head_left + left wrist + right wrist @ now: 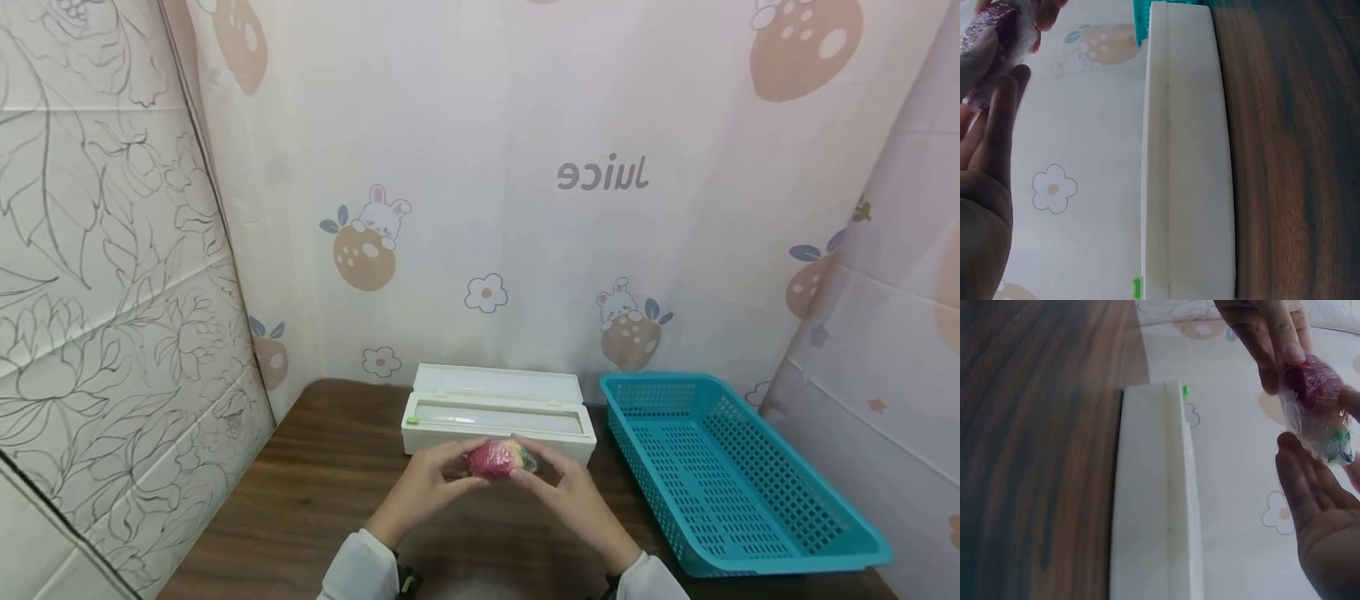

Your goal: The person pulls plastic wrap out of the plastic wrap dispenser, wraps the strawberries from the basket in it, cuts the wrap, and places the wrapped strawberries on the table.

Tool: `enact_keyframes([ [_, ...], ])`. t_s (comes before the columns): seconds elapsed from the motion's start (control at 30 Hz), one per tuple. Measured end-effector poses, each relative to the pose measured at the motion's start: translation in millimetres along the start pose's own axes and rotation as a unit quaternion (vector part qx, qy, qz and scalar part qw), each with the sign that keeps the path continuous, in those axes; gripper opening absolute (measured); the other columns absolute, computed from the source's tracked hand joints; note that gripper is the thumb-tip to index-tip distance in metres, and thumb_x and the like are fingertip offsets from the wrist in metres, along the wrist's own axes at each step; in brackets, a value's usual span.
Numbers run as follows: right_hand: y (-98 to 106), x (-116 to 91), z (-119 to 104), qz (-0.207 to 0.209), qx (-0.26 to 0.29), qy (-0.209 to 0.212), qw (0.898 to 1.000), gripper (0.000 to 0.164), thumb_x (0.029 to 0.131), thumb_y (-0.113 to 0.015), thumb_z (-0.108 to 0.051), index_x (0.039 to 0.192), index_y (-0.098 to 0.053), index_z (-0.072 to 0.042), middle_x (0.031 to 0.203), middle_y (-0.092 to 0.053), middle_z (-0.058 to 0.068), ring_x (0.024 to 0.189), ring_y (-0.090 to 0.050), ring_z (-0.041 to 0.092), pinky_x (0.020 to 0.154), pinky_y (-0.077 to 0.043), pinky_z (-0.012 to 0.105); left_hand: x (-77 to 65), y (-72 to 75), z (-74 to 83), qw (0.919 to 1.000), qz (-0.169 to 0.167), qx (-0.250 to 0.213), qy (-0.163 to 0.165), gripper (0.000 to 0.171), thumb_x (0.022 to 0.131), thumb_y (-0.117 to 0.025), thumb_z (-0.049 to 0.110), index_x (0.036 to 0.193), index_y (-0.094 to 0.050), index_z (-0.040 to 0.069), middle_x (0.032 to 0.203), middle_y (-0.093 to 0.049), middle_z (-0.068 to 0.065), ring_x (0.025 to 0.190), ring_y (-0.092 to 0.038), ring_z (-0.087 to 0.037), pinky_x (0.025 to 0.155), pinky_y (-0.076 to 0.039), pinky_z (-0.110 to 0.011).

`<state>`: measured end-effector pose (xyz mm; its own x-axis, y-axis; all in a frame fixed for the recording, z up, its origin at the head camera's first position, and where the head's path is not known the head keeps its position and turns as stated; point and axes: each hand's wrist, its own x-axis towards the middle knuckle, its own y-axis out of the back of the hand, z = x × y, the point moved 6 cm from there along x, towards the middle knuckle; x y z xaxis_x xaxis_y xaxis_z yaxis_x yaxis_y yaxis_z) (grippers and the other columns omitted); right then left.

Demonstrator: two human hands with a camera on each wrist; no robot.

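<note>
Between my two hands is a small dark pink-red piece [493, 458], pale and green toward its right end, wrapped in crinkled clear cling film. My left hand [431, 487] holds its left end, thumb and fingers on the film. At the other end, my right hand [570, 492] pinches it between thumb and fingers. The right wrist view shows the wrapped piece [1316, 394] with its green bit low in loose film. Just behind the hands stands a white cling film dispenser [498, 454], its lid raised and a green slider at its left end.
A teal plastic basket [750, 500] with slotted sides stands on the right of the dark wooden table [300, 492]. A patterned curtain [480, 208] hangs behind the table, and a flower-print sheet [112, 292] closes off the left side.
</note>
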<state>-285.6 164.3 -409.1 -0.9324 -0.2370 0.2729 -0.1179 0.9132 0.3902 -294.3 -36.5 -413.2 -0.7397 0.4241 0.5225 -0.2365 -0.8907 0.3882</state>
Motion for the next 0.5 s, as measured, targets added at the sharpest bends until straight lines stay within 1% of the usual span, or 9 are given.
enact_keyframes([
  [0.07,0.9,0.1,-0.2,-0.014,0.001,0.004,1.000,0.054,0.093,-0.073,-0.033,0.143,-0.056,-0.024,0.138,-0.059,0.008,0.121,-0.059,0.025,0.090,-0.054,0.029,1.3,1.6,-0.8,1.0000,0.002,-0.009,0.005,0.054,0.085,-0.080,0.015,0.136,-0.063,0.014,0.125,-0.068,-0.004,0.092,-0.071,-0.013,0.080,-0.057,-0.027],
  [0.1,1.6,0.2,-0.6,-0.022,-0.001,0.003,1.000,0.055,0.093,-0.073,-0.034,0.144,-0.055,-0.027,0.139,-0.058,0.007,0.123,-0.058,0.024,0.091,-0.053,0.028,1.5,2.5,-1.5,0.9998,0.000,-0.016,0.010,0.055,0.085,-0.080,0.016,0.137,-0.063,0.015,0.126,-0.068,-0.003,0.091,-0.071,-0.013,0.080,-0.058,-0.028],
  [0.13,2.1,0.5,-1.7,-0.035,0.002,0.009,0.999,0.056,0.093,-0.073,-0.033,0.145,-0.054,-0.026,0.140,-0.057,0.008,0.123,-0.057,0.025,0.093,-0.052,0.028,1.8,3.6,-2.5,0.9996,-0.006,-0.023,0.016,0.055,0.085,-0.081,0.017,0.137,-0.063,0.017,0.125,-0.068,-0.002,0.091,-0.071,-0.013,0.079,-0.058,-0.028],
  [0.2,3.2,0.5,-3.9,-0.062,0.008,0.018,0.998,0.057,0.093,-0.074,-0.032,0.146,-0.053,-0.025,0.141,-0.057,0.008,0.124,-0.057,0.024,0.094,-0.051,0.028,1.5,5.3,-3.7,0.9979,-0.031,-0.050,0.028,0.057,0.085,-0.081,0.017,0.138,-0.062,0.018,0.125,-0.068,-0.002,0.092,-0.071,-0.015,0.081,-0.058,-0.030],
  [0.3,4.5,-0.8,-7.7,-0.107,0.015,0.039,0.993,0.058,0.090,-0.077,-0.026,0.144,-0.056,-0.019,0.141,-0.057,0.006,0.119,-0.061,0.022,0.092,-0.053,0.029,-0.4,7.4,-3.8,0.9928,-0.081,-0.079,0.040,0.056,0.087,-0.079,0.014,0.139,-0.061,0.017,0.119,-0.071,-0.001,0.093,-0.071,-0.017,0.081,-0.058,-0.033],
  [0.37,4.2,-2.5,-9.1,-0.136,0.023,0.047,0.989,0.060,0.089,-0.078,-0.023,0.144,-0.055,-0.017,0.138,-0.059,0.008,0.113,-0.064,0.021,0.088,-0.055,0.031,-1.2,8.5,-2.8,0.9899,-0.108,-0.083,0.037,0.054,0.088,-0.077,0.012,0.139,-0.061,0.015,0.113,-0.073,-0.001,0.093,-0.071,-0.018,0.082,-0.058,-0.033],
  [0.4,4.0,-3.1,-9.4,-0.146,0.026,0.048,0.988,0.060,0.089,-0.078,-0.022,0.144,-0.056,-0.017,0.136,-0.060,0.008,0.109,-0.066,0.020,0.086,-0.056,0.031,-1.3,9.1,-2.5,0.9895,-0.117,-0.078,0.035,0.053,0.088,-0.077,0.011,0.139,-0.062,0.014,0.111,-0.073,0.000,0.092,-0.071,-0.017,0.081,-0.058,-0.033],
  [0.47,3.6,-3.7,-9.8,-0.159,0.033,0.053,0.985,0.059,0.088,-0.079,-0.020,0.143,-0.056,-0.015,0.132,-0.063,0.009,0.104,-0.068,0.021,0.082,-0.058,0.033,-1.3,9.5,-2.1,0.9891,-0.127,-0.069,0.029,0.051,0.089,-0.077,0.012,0.138,-0.062,0.012,0.108,-0.074,0.001,0.091,-0.071,-0.015,0.080,-0.058,-0.032],
  [0.5,3.7,-3.6,-9.6,-0.158,0.033,0.056,0.985,0.058,0.088,-0.079,-0.020,0.142,-0.057,-0.014,0.129,-0.064,0.009,0.102,-0.069,0.021,0.082,-0.058,0.033,-1.1,9.5,-2.5,0.9891,-0.129,-0.065,0.029,0.051,0.089,-0.077,0.013,0.138,-0.062,0.012,0.108,-0.074,0.002,0.092,-0.071,-0.015,0.079,-0.058,-0.032],
])
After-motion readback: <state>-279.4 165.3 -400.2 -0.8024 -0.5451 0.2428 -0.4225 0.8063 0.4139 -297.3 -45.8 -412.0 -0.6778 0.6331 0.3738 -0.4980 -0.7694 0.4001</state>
